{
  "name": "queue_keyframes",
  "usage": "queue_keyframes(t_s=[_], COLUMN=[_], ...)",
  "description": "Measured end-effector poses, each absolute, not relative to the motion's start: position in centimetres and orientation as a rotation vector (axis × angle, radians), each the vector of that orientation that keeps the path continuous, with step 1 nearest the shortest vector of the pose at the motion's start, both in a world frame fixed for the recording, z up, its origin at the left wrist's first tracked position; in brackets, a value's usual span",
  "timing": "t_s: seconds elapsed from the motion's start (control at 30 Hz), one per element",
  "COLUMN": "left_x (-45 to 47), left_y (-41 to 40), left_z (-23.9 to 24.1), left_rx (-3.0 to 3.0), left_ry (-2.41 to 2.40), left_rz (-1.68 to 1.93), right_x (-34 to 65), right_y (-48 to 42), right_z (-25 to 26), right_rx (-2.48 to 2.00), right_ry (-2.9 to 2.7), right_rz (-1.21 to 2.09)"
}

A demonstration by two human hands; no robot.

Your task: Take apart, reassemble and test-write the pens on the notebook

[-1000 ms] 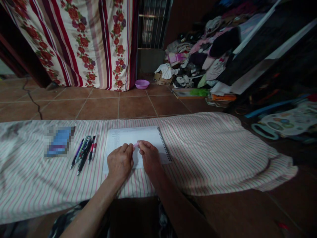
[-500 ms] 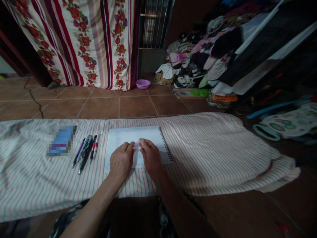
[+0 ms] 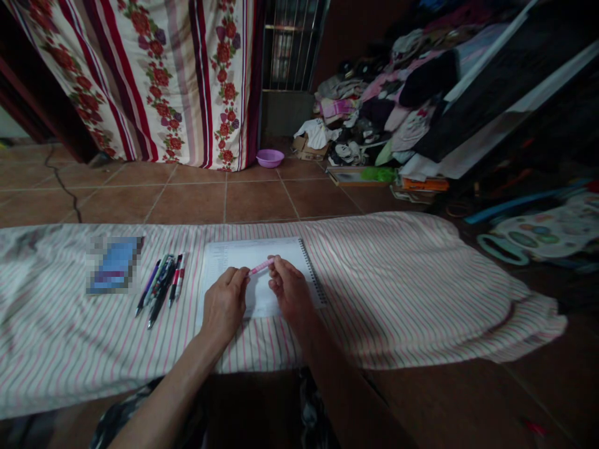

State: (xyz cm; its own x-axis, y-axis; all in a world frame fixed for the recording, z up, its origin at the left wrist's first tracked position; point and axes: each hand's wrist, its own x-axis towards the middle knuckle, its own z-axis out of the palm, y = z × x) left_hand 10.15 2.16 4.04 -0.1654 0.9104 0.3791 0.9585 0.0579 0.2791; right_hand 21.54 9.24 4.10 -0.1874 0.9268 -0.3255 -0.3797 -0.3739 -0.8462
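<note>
1. The left hand [image 3: 225, 305] pinches the near, lower end of a pink pen [image 3: 260, 267] between thumb and fingertips, the other fingers curled in.
2. The right hand [image 3: 291, 290] pinches the pen's far end in the same way, so the pen slants between the two hands.
3. The pen hangs just over the lower half of an open spiral notebook [image 3: 243, 252]. Both hands rest on that page.
4. The notebook lies in the middle of a striped cloth [image 3: 397, 280] spread on the tiled floor [image 3: 187, 202], with its wire binding on the right.
5. A row of pens [image 3: 161, 287] lies just left of the notebook. A blurred blue object [image 3: 115, 265] sits further towards the cloth's left edge.
6. Beyond the cloth's far edge stand a flowered curtain [image 3: 154, 81], a purple bowl [image 3: 270, 158] and a heap of clothes [image 3: 374, 112].
</note>
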Motion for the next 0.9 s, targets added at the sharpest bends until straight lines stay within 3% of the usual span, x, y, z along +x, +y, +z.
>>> queue_keyframes(t_s=[0.43,0.77,0.9], left_x=[10.0,9.0,8.7], left_y=[1.9,1.9,1.9], left_z=[3.6,3.7,3.6], left_rx=[-1.98,-2.02,-2.07], left_ry=[-2.032,-2.079,-2.064], left_rz=[-0.828,-0.987,-1.019], right_x=[21.3,22.1,22.1], right_y=[9.5,10.4,10.3], right_z=[4.0,3.1,3.5], right_rx=[-1.05,-1.277,-1.299], right_ry=[-0.98,-1.263,-1.214], right_rz=[1.601,1.466,1.566])
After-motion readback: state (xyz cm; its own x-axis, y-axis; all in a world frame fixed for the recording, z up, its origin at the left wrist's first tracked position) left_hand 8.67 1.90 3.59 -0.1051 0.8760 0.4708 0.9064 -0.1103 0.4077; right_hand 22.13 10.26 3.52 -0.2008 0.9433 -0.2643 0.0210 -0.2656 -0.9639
